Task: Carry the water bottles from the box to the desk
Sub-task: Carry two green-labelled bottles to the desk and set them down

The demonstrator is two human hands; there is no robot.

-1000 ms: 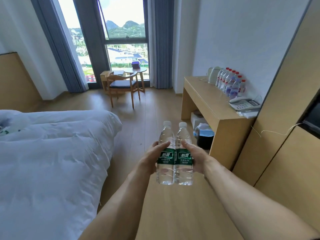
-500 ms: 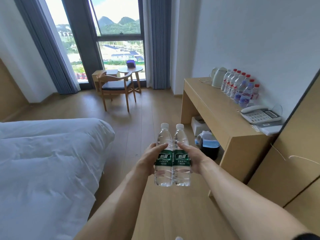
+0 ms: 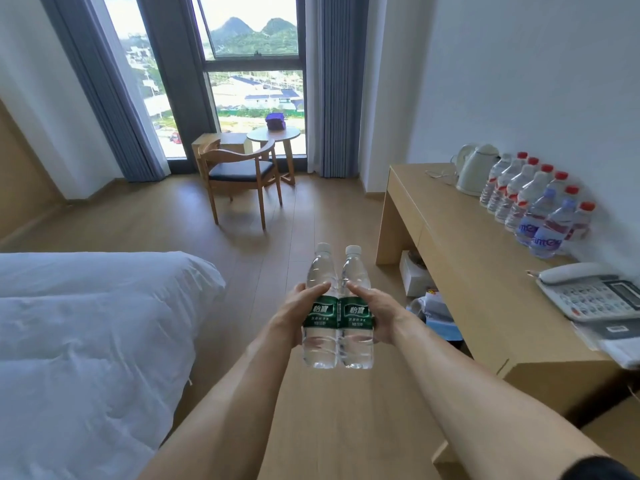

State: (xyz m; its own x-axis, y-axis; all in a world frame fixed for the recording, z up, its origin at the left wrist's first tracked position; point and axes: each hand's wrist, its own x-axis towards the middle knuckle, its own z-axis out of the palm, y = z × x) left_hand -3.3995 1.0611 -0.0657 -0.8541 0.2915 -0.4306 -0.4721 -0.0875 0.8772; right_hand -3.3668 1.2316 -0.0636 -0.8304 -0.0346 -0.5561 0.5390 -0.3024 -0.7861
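Two clear water bottles with green labels and white caps stand upright side by side in the air before me. My left hand (image 3: 297,315) grips the left bottle (image 3: 320,344) and my right hand (image 3: 379,315) grips the right bottle (image 3: 356,346). The two bottles touch each other. The light wooden desk (image 3: 460,258) stands to the right against the white wall. Several red-capped water bottles (image 3: 535,206) line its back edge. The box is not in view.
On the desk sit a white kettle (image 3: 476,173) and a white telephone (image 3: 588,294). Bags and a small box (image 3: 415,278) lie under the desk. A white bed (image 3: 90,341) fills the left. A wooden chair (image 3: 239,181) and round table (image 3: 275,136) stand by the window.
I have walked forward along the floor, so the desk and its bottles are closer and larger on the right. Both hands hold the two bottles the same way.
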